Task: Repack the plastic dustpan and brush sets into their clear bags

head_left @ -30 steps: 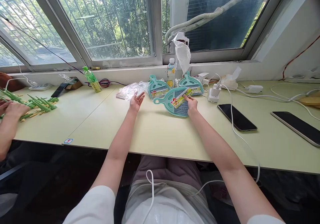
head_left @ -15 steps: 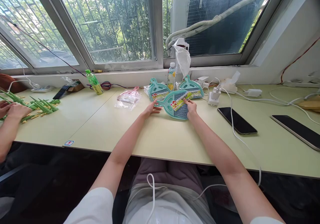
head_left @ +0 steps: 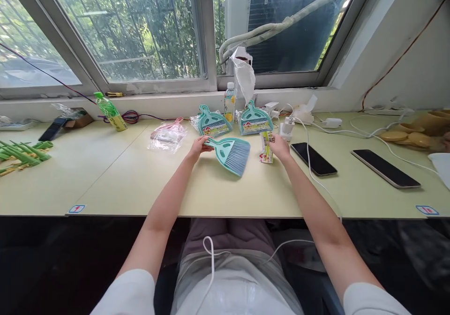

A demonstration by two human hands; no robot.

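Note:
My left hand [head_left: 199, 149] is closed on the handle of a small teal brush and dustpan set [head_left: 225, 152], whose grey bristles point to the right just above the table. My right hand [head_left: 280, 146] pinches a yellow and white printed label [head_left: 266, 148], held upright and apart from the set. Behind them lie two more teal sets with labels on, one packaged set [head_left: 213, 122] to the left and another packaged set [head_left: 255, 119] to the right, with clear plastic around them.
A pink item in plastic [head_left: 169, 134] lies to the left. Two bottles, a green bottle [head_left: 111, 112] and a clear bottle [head_left: 229, 103], stand by the window. On the right are a black phone [head_left: 314, 159], a second phone [head_left: 385, 168], white chargers [head_left: 287, 128] and cables. Green leaf-like pieces [head_left: 24, 154] lie far left.
The label has come away from the brush and dustpan set and moved right in my right hand. My left hand has shifted left with the set. The view has turned right.

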